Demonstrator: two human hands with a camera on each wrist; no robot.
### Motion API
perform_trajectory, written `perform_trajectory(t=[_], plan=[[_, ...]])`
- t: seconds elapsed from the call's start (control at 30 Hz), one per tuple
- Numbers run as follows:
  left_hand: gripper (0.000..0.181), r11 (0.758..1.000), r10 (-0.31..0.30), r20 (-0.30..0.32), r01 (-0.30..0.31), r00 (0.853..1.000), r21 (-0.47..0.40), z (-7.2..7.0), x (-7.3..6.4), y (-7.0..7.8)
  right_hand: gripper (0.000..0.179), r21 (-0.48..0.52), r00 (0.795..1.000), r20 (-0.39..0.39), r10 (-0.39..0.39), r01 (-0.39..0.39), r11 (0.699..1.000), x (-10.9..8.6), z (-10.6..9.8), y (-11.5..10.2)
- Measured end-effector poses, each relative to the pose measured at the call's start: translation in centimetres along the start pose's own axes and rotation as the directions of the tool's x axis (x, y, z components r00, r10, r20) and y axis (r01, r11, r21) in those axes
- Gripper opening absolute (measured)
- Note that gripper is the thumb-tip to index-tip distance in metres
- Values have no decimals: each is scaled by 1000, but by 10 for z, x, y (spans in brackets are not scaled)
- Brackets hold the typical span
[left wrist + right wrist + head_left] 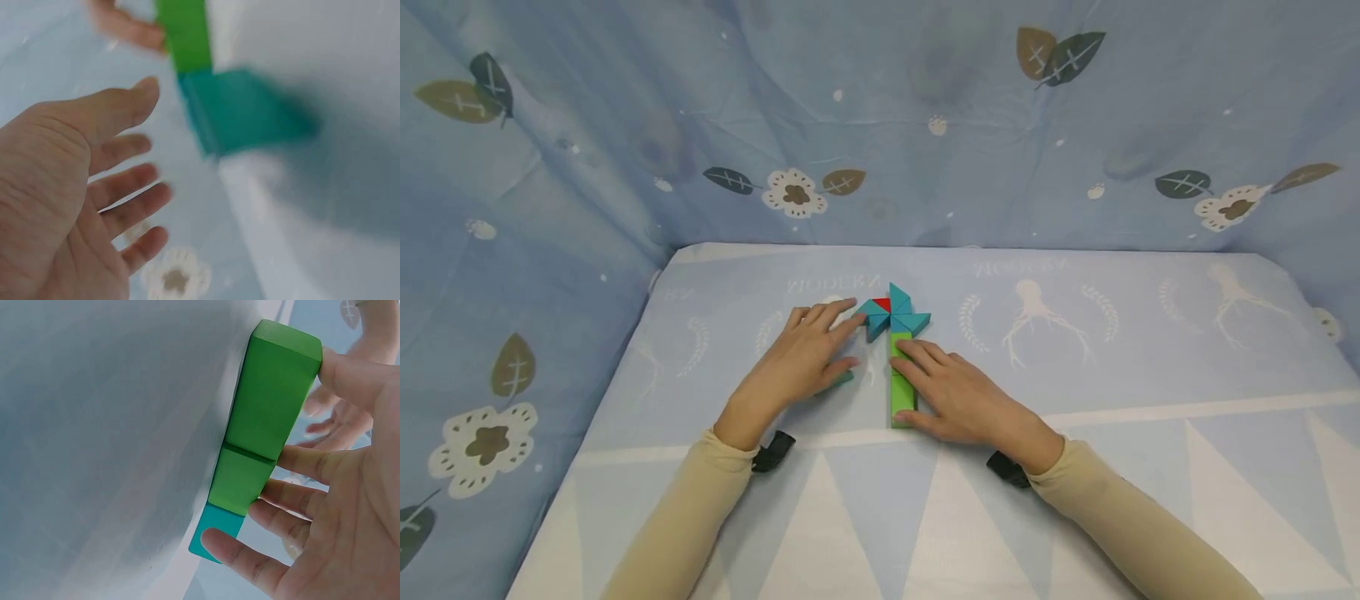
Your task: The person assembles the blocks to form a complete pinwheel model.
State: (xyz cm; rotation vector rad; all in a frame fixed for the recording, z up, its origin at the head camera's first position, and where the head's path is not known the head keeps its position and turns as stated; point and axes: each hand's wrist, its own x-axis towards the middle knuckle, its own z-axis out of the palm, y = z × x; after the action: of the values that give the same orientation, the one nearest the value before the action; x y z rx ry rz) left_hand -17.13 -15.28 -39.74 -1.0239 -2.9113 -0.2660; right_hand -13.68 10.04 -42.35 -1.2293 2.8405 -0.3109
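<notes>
A pinwheel shape of teal triangular blocks (pixel 900 305) with one red triangle (pixel 882 304) lies flat on the cloth. Below it, green blocks (pixel 903 402) run end to end like a stem. My right hand (pixel 958 396) rests against the stem's right side, its thumb at the near end and extended fingertips touching along the blocks (pixel 275 394). On the left, my left hand (pixel 801 358) spreads its fingers beside the pinwheel, holding nothing visible. A separate teal piece (pixel 844 379) is partly hidden under that hand. The left wrist view is blurred around a teal block (pixel 250 115).
A patterned pale blue and white cloth (pixel 1150 333) covers the table. Blue fabric with leaf and flower prints (pixel 925 125) hangs behind and at the sides. Dark wrist straps (pixel 773 452) show under both forearms.
</notes>
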Motion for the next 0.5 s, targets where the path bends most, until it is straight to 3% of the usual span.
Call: perform_trajectory(t=[0.13, 0.27, 0.4, 0.5], plan=[[52, 988, -49, 97, 62, 994, -143, -20, -10, -17, 72, 6, 1000, 19, 7, -7, 1000, 1, 1, -1], [51, 945, -55, 261, 135, 964, -299, -28, -16, -29, 73, 6, 1000, 16, 6, -6, 1000, 1, 2, -1], [48, 922, -47, 345, 173, 937, -346, -27, -15, -31, 73, 4, 1000, 12, 6, -6, 1000, 0, 1, -1], [47, 915, -51, 361, 188, 931, -357, -27, -16, -32, 72, 2, 1000, 13, 7, -7, 1000, 1, 1, -1]])
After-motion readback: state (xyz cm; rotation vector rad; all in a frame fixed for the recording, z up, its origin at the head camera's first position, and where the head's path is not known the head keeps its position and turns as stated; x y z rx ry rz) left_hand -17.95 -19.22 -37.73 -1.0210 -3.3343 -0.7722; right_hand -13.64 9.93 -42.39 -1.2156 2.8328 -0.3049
